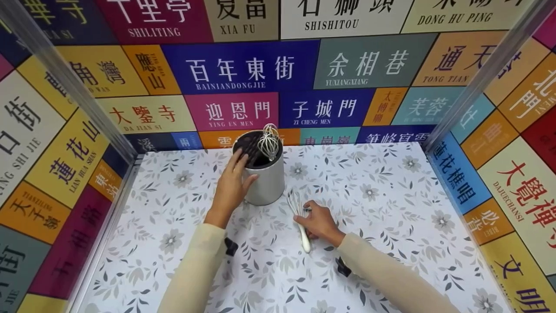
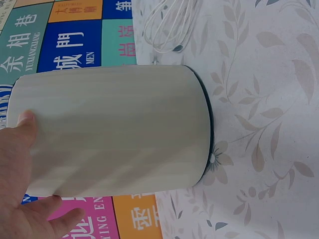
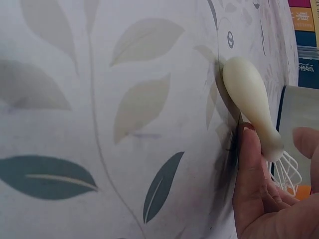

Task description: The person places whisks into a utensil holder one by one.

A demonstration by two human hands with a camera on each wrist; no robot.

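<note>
A light grey cylindrical utensil holder point(image 1: 266, 187) stands upright at the back of the table, with a dark slotted insert point(image 1: 246, 145) in its top. A wire whisk point(image 1: 269, 143) stands in its opening, wires up. My left hand point(image 1: 232, 189) rests on the holder's left side, fingertips at the rim and thumb point(image 2: 27, 124) on its wall. Right of the holder, my right hand point(image 1: 319, 221) pinches a second whisk around where wires meet handle. Its cream handle point(image 3: 249, 92) points toward me, close over the table, and its wires point(image 2: 172, 25) point away.
A white tablecloth point(image 1: 373, 243) with grey flowers and leaves covers the table. Panels with coloured name signs point(image 1: 241, 65) enclose the back and both sides. Clear upright edge strips point(image 1: 478, 74) stand at the back corners.
</note>
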